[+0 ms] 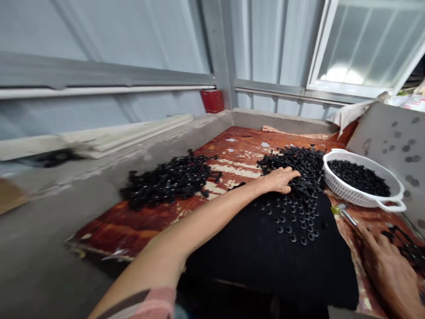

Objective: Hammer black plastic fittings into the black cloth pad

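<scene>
My left hand (pixel 281 179) reaches over the near side of a heap of small black parts (pixel 300 161), its fingers stretched out and partly among them. Just below it, a black mat (pixel 265 252) carries several round black pieces (pixel 293 238) standing in rough rows. At the right, my right hand (pixel 387 261) is wrapped round the handle of a small hammer (pixel 348 217) with a metal shaft and a yellowish head. The hammer head is just right of the mat's edge.
A white plastic basket (pixel 363 200) of small black pieces (pixel 358 177) stands at the right. Another black heap (pixel 169 179) lies at the left on the worn red-brown board (pixel 133 230). More black parts (pixel 407 243) lie beyond my right hand. A low concrete ledge (pixel 179 141) borders the board.
</scene>
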Available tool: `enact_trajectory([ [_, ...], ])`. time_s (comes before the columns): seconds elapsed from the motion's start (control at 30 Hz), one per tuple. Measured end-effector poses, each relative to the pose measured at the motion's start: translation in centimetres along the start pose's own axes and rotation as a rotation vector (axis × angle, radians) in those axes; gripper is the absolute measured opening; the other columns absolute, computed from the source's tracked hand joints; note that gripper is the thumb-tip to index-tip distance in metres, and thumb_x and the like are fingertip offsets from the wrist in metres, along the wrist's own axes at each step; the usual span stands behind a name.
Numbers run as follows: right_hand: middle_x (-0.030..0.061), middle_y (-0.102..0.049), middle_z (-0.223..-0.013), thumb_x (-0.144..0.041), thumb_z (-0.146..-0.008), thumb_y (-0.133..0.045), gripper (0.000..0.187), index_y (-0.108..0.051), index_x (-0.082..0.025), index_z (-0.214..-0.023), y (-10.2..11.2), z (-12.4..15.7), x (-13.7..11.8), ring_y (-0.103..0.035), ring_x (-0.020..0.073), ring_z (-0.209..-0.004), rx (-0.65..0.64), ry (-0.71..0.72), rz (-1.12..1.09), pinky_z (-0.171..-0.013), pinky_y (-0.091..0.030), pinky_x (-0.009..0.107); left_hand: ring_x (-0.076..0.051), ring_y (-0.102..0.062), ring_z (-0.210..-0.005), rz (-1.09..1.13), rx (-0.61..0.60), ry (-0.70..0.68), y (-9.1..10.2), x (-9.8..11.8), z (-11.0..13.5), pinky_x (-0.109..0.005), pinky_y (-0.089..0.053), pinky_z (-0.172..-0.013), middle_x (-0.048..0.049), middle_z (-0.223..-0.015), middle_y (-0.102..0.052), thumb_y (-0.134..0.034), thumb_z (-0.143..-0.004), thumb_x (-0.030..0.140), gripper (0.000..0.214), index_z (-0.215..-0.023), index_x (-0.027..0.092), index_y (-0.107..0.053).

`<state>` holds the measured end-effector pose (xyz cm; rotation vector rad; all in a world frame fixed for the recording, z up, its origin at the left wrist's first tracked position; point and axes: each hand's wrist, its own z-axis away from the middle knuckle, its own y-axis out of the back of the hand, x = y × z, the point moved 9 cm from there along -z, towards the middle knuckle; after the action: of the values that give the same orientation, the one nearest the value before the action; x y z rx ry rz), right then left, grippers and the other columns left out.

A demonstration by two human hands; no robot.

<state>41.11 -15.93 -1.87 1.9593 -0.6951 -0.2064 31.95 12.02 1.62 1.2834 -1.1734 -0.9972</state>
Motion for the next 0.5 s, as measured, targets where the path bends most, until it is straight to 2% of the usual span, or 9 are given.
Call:
enact_trajectory([
  [0.13, 0.0097, -0.062, -0.088, -0.019, -0.098, -0.041, 0.038, -0.060, -0.020, -0.131, -0.3, 0.0, -0.9, -0.058, 0.0235, -0.071, -0.077, -0.050, 0.085, -0.059, -0.042, 0.033, -0.028, -0.059, -0.108, -0.095, 0.070, 0.041, 0.6, -0.6, -1.1, -0.036, -0.047, -0.090, -0.0109, -0.115, -0.063, -0.045, -0.080, 0.019, 0.052, -0.131, 0.018, -0.054],
  [0.3, 0.0098, -0.062, -0.093, -0.019, -0.096, -0.047, 0.035, -0.061, -0.020, -0.128, -0.3, 0.0, -0.7, -0.056, 0.0232, -0.080, -0.105, -0.144, 0.094, -0.066, -0.041, 0.033, -0.022, -0.062, -0.103, -0.071, 0.141, 0.134, 1.4, -1.8, -3.5, -0.031, -0.048, -0.087, -0.0074, -0.112, -0.065, -0.040, -0.079, 0.011, 0.047, -0.119, 0.023, -0.062],
  [0.4, 0.0083, -0.062, -0.097, -0.021, -0.095, -0.052, 0.030, -0.061, -0.018, -0.124, -0.1, 0.2, -0.4, -0.057, 0.0215, -0.083, -0.094, -0.194, 0.084, -0.069, -0.044, 0.034, -0.023, -0.062, -0.103, -0.081, 0.181, 0.164, 1.9, -2.3, -4.5, -0.031, -0.048, -0.086, -0.0082, -0.108, -0.064, -0.039, -0.080, 0.014, 0.044, -0.115, 0.022, -0.064],
  [0.5, 0.0057, -0.062, -0.106, -0.027, -0.094, -0.059, 0.027, -0.060, -0.018, -0.120, -0.1, 0.3, -0.2, -0.061, 0.0198, -0.088, -0.098, -0.233, 0.067, -0.074, -0.051, 0.037, -0.024, -0.062, -0.100, -0.120, 0.156, 0.168, 1.9, -2.4, -5.0, -0.031, -0.048, -0.083, -0.0091, -0.105, -0.063, -0.040, -0.079, 0.018, 0.044, -0.116, 0.022, -0.063],
])
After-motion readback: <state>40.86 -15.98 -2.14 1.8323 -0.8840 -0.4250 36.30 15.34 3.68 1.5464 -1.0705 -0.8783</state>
